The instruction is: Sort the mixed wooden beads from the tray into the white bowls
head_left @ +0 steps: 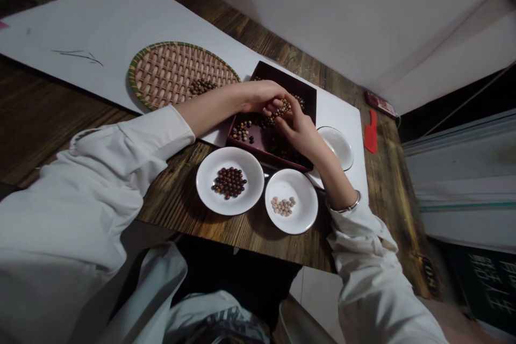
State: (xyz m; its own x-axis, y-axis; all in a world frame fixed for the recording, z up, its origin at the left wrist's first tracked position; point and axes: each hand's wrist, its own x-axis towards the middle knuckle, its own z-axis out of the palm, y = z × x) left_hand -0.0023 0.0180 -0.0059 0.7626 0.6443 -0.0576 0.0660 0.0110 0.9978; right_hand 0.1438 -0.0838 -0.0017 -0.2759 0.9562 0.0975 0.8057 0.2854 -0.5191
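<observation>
Left hand: I am seeing the fingers curling loosely toward the palm, over a dark red box; whether they are gripping anything, I cannot tell. Right hand: thumb and forefinger are arching partly apart, pointing toward the left fingers and almost meeting them; again I cannot tell if anything is sitting between. Mixed beads, brown, yellowish and pale, are lying in the box around both hands, some also in its left corner. A metal bracelet is circling the right wrist. On the near side of the box, two white bowls are standing side by side: the left bowl is holding dark brown beads, the right bowl a small cluster of pale beads. A white dish is showing partly behind the right forearm. Left of the box, a green-rimmed woven tray is carrying small beads. Tray and box are resting on a white board, itself lying on a wooden table. Farther right, I am noting a red comb-like piece and a phone.
</observation>
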